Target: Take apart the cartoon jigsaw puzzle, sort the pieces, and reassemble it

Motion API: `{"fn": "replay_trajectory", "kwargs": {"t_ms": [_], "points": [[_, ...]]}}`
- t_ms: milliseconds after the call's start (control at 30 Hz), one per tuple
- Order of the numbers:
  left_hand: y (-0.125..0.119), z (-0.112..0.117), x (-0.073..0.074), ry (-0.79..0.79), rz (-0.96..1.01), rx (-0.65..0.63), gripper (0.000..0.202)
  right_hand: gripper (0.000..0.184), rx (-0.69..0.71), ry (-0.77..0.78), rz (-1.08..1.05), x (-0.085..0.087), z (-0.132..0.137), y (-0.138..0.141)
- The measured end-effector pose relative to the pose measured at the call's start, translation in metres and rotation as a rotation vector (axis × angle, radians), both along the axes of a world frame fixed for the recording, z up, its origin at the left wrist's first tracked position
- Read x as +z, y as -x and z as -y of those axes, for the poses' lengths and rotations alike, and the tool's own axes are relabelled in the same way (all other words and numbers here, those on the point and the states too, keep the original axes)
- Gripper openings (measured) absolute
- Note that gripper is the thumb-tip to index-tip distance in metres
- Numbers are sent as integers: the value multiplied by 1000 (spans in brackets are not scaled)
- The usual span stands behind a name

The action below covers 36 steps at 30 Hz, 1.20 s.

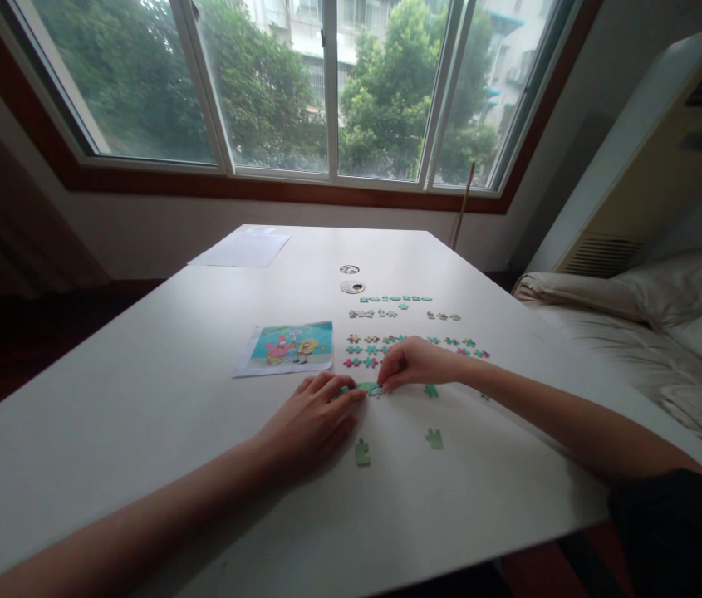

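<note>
My left hand (313, 419) lies on the white table (139, 415), fingers stretched toward a small green puzzle piece (368, 388) and touching its left end. My right hand (416, 364) is curled, its fingertips pinched on the same piece from the right. Loose green pieces lie close by: one (361, 452) just right of my left hand, another (434, 438) further right, a third (430, 390) under my right wrist. Rows of pink and green pieces (381, 350) sit just beyond my hands.
A printed cartoon picture (288, 347) lies left of the pieces. Further back are more sorted pieces (395, 299), two round discs (351, 286), and a white sheet (242, 247). A bed with pillows (637, 316) stands right of the table; windows are behind.
</note>
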<state>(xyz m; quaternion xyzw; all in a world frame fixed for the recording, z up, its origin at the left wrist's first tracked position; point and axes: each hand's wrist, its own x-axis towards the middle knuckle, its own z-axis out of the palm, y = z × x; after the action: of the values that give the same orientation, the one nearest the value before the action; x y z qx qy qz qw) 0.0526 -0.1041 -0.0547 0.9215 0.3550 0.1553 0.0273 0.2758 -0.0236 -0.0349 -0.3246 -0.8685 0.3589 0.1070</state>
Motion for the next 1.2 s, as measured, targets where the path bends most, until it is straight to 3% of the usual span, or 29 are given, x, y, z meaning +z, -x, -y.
{"fn": "replay_trajectory", "kwargs": {"t_ms": [100,300,467,667,833,933,1067,1200], "points": [[0,0,2,10,-13,5,30,21,51,-55,-7,1,0,0],[-1,0,2,5,-10,-2,30,19,-7,-65,-9,-1,2,3],[0,0,2,-2,-17,-3,30,14,38,-151,19,-4,1,3],[0,-1,0,-4,-5,-2,30,11,119,-277,36,7,6,2],[1,-2,-3,-10,-5,3,29,22,-70,-287,52,32,6,-39],[0,-2,-5,-21,6,20,28,25,-64,-171,210,43,9,-77],[-1,-3,-8,-35,18,24,26,25,-89,-19,353,38,20,-117],[-2,-3,-9,-42,18,37,27,26,-164,24,388,22,30,-135]]}}
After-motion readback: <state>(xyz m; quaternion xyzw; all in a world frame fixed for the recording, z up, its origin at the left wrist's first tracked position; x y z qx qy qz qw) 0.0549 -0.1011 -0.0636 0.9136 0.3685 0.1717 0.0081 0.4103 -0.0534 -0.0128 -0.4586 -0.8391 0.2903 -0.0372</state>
